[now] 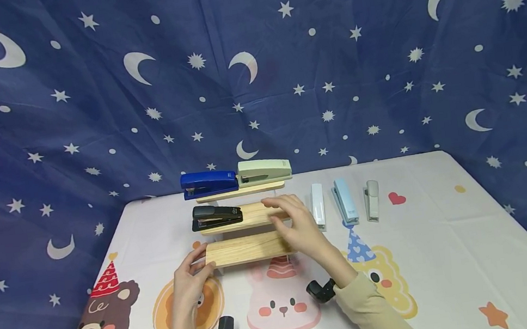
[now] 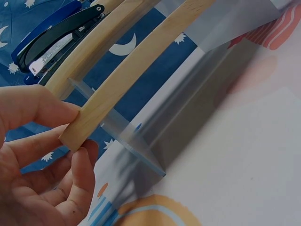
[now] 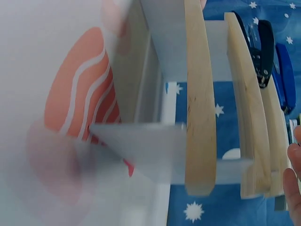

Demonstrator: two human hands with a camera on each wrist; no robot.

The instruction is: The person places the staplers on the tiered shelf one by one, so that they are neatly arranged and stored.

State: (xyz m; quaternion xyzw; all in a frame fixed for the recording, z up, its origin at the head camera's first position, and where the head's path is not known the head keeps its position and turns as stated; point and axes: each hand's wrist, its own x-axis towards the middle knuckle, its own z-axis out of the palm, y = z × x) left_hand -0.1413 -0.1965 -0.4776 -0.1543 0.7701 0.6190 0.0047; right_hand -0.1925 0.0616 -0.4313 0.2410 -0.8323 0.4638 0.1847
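Observation:
A stepped rack with three wooden shelves stands on the table. My left hand (image 1: 189,286) pinches the left end of the lowest shelf (image 1: 249,248), its fingers at the board's end in the left wrist view. My right hand (image 1: 297,223) is by the right end of the middle shelf (image 1: 257,214), fingers loosely bent with nothing between them. A black stapler (image 1: 215,216) lies on the left of that shelf. On the top shelf (image 1: 242,192) sit a dark blue stapler (image 1: 209,183) and a pale green stapler (image 1: 265,171), end to end.
Right of the rack, a white stapler (image 1: 318,205), a light blue stapler (image 1: 345,202) and a smaller grey-white stapler (image 1: 372,200) lie side by side. Clear supports (image 2: 134,146) hold the shelves up. A blue star-patterned curtain (image 1: 253,78) hangs behind the printed tablecloth (image 1: 452,251).

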